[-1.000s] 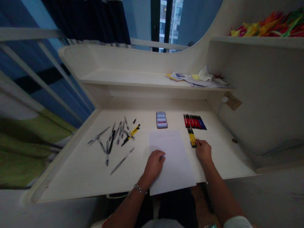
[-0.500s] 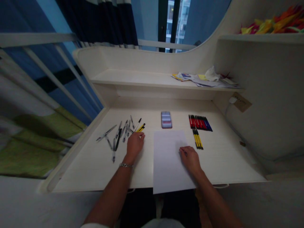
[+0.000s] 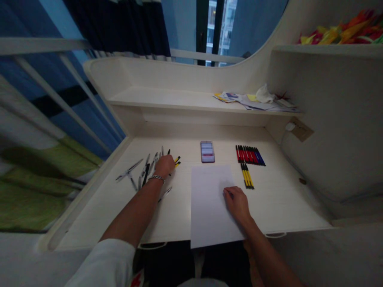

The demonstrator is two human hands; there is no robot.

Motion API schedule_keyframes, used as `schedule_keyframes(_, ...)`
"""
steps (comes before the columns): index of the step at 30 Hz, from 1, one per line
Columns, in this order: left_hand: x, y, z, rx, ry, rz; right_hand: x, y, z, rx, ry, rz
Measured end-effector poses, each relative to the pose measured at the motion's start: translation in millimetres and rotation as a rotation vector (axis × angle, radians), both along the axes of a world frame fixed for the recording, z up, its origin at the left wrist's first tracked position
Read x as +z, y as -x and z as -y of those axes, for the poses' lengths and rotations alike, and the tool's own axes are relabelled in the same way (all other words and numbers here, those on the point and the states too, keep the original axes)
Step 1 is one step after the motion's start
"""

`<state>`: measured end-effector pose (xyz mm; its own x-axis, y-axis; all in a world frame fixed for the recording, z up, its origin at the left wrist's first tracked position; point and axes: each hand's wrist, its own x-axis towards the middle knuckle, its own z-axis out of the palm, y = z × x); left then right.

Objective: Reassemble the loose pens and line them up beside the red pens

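My left hand [image 3: 165, 166] is over the loose pens on the left of the desk, its fingers curled down among them. What they grip, if anything, is hidden. Yellow pens with black ends [image 3: 177, 161] stick out just right of the fingers. Clear pens [image 3: 129, 170] and a black pen [image 3: 146, 173] lie scattered to the left. A single clear pen [image 3: 165, 193] lies by my left forearm. My right hand [image 3: 237, 199] rests on the right side of a white sheet of paper [image 3: 209, 211], fingers curled together, with nothing visible in them.
A phone [image 3: 207, 151] lies beyond the paper. Red pens [image 3: 245, 154] and blue pens [image 3: 260, 156] are lined up on the right, with yellow pens [image 3: 247, 176] below them. Papers [image 3: 254, 101] lie on the back shelf [image 3: 167, 97]. A cable [image 3: 299, 171] runs along the right wall.
My left hand has moved left and slightly up into the loose pens. A clear pen now shows beside the left forearm. My right hand has stayed on the paper.
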<state>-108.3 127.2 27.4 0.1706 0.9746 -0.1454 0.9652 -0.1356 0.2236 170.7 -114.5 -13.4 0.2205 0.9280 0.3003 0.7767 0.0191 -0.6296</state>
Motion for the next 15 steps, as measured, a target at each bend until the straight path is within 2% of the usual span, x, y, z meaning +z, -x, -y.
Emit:
schedule_keyframes(7,-7.0,-2.8,-2.5,0.062,-0.065,0.013,0.0,2.7,-1.7,0.002,0.061,0.082)
schedule_keyframes(15,12.8,1.0,19.4,0.065,-0.220,0.192,0.2,3.9,-5.4,-0.013,0.123,0.125)
